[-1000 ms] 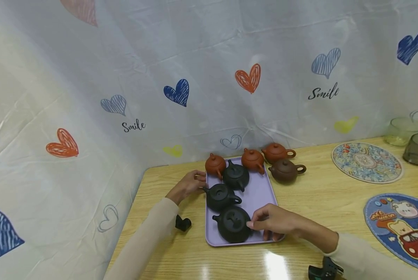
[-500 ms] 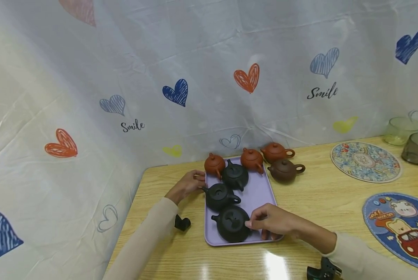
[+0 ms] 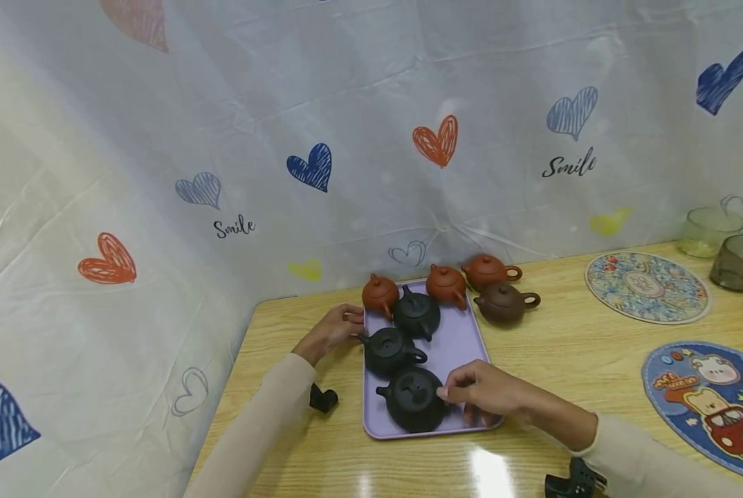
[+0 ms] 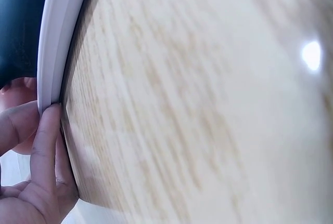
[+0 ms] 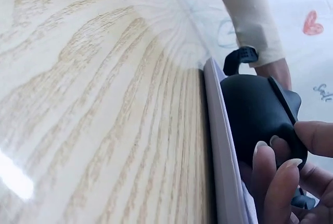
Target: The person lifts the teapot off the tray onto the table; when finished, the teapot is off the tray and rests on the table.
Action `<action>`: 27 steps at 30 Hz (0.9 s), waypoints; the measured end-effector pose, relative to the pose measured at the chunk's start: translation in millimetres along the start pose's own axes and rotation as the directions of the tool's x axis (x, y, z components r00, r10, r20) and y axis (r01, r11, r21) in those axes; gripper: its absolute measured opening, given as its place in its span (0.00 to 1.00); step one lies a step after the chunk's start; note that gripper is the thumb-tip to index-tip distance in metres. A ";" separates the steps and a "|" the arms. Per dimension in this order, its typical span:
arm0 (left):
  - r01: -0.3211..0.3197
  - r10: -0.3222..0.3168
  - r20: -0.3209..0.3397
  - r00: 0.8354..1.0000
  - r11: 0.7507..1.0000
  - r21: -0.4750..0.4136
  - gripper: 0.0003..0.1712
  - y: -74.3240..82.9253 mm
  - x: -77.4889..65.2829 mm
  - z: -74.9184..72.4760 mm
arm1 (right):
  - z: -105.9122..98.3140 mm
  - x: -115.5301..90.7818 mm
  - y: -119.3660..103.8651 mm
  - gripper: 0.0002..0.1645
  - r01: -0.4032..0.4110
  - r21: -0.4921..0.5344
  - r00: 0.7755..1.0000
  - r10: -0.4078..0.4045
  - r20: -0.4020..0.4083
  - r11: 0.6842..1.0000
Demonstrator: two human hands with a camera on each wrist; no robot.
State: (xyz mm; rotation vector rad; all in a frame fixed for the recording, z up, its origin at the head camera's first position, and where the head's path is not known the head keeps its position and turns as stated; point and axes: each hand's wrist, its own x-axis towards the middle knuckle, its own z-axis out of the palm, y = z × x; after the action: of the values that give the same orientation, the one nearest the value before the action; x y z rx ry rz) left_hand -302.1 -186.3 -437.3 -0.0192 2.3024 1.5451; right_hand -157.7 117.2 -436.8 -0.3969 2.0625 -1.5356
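Note:
A lilac tray [image 3: 459,342] holds three black teapots and two reddish-brown ones. The front black teapot [image 3: 414,400] sits near the tray's front edge, its spout to the left. With thumb and fingers my right hand [image 3: 486,393] pinches this pot's handle, which the right wrist view shows close up. At the tray's left side my left hand [image 3: 331,333] grips the rim [image 4: 60,42] between its fingers. Beside it are the middle black teapot [image 3: 386,351] and a small reddish teapot [image 3: 380,295]. Another black teapot [image 3: 417,313] and a second reddish teapot [image 3: 446,285] stand farther back.
Off the tray's right edge stand an orange-brown teapot [image 3: 486,272] and a dark brown teapot [image 3: 504,304]. Farther right lie a floral round mat [image 3: 648,287] and a blue cartoon mat [image 3: 710,401]. Two glasses, one a smoky glass [image 3: 741,263], stand by the back curtain [image 3: 359,228].

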 end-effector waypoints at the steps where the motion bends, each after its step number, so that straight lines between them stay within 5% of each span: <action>1: -0.001 0.001 -0.001 1.000 1.000 0.003 0.26 -0.1 -0.2 0.0 | -0.8 -0.1 -0.8 0.21 0.001 -0.004 1.000 -0.001 0.000 1.000; 27: -0.006 0.006 0.017 1.000 1.000 -0.010 0.26 -2.7 2.7 -0.4 | -39.1 -20.2 -9.6 0.22 0.092 -0.033 0.993 -0.089 0.082 0.995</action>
State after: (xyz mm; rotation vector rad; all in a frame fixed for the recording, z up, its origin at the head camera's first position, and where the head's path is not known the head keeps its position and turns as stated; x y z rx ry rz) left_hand -304.2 -187.3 -440.5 -0.0018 2.2837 1.5536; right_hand -164.4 155.8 -414.6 -0.5636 2.0384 -1.5097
